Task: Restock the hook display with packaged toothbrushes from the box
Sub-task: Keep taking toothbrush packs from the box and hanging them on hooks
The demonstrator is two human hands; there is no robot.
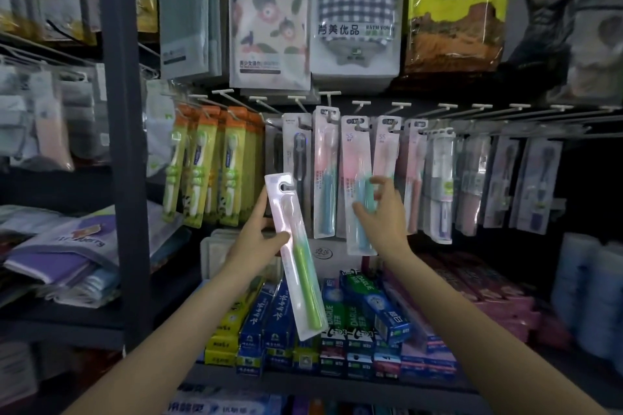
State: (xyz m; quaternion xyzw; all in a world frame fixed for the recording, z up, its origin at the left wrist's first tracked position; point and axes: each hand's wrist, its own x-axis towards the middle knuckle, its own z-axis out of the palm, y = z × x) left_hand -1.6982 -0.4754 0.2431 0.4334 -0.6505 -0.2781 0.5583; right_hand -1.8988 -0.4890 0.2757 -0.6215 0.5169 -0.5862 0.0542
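Note:
My left hand [261, 234] grips a clear pack with a green-handled toothbrush [296, 256], tilted, its hang hole at the top, just below the hook row. My right hand [379, 212] has its fingers around the lower part of a hanging pink-and-teal toothbrush pack [357, 178]. That pack hangs from a white hook [359, 104]. More pink-and-teal packs [325, 172] hang on neighbouring hooks. The box is not in view.
Orange-and-green toothbrush packs [202, 165] hang at the left, grey packs [536, 182] at the right. Toothpaste boxes [337, 323] fill the shelf below. Towel packs [357, 13] hang above. A dark upright post [124, 145] stands at the left.

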